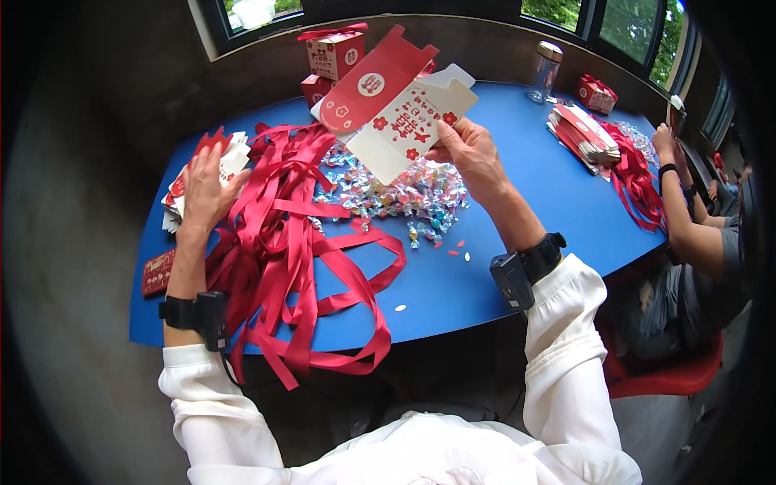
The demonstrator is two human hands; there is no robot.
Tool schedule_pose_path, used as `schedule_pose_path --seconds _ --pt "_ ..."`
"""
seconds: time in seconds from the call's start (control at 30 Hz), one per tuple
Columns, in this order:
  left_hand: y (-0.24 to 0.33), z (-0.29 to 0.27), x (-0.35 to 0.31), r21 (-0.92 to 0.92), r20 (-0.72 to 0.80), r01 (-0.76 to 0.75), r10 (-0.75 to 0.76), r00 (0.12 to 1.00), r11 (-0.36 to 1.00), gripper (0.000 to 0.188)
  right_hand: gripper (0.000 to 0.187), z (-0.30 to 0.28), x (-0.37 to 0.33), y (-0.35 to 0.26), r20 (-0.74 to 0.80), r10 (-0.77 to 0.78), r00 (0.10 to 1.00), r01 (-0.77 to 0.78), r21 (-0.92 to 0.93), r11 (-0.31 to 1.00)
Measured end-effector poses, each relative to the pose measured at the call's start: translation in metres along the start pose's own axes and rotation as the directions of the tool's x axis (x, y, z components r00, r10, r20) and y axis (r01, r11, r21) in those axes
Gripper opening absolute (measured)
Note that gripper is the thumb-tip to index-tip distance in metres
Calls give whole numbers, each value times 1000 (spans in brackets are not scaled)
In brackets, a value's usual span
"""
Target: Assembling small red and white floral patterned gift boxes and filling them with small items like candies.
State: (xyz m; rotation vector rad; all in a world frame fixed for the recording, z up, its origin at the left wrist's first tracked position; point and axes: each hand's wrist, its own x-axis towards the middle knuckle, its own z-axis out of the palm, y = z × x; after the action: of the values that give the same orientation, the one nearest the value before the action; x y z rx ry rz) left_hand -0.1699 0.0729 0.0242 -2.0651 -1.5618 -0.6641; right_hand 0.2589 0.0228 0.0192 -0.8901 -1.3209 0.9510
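Observation:
Raised over the table, my right hand [473, 158] pinches the edge of an unfolded candy box [380, 105], a red and white card sheet with flaps and flower prints. At the left, my left hand [207, 190] has its fingers stretched out beside a stack of flat box cards [233, 153]; whether it touches them I cannot tell. A loose heap of red ribbons [279, 234] lies between my arms, some ends hanging over the near edge. Behind the ribbons and below the raised card spreads a pile of wrapped candies [420, 198] in shiny, pale wrappers.
Finished boxes with ribbon [333, 56] stand stacked at the back of the blue table [485, 267]. A clear jar [545, 73] is at the far right, near another stack of box cards [584, 137] and more ribbons. A person [695, 218] sits at the right.

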Motion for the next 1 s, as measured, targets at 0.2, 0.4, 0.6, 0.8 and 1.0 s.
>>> schedule_pose_path --seconds 0.2,0.4,0.6,0.8,1.0 --pt "98 -35 19 -655 16 -1 16 1000 755 76 31 22 -12 -16 165 -2 986 10 -45 999" --pt "123 -42 8 -796 435 484 214 875 -363 40 30 24 -14 -13 236 -16 972 36 -84 996" --pt "155 -20 -10 -899 283 307 119 952 -313 34 46 24 -14 -6 -141 -397 907 307 -423 852" --pt "178 -22 -17 -964 86 102 74 994 -247 31 69 18 -20 -31 -96 -714 693 580 -514 632" --pt "180 -23 -32 -995 -90 -80 159 983 -68 27 54 35 -35 -34 160 -769 619 634 -679 369"
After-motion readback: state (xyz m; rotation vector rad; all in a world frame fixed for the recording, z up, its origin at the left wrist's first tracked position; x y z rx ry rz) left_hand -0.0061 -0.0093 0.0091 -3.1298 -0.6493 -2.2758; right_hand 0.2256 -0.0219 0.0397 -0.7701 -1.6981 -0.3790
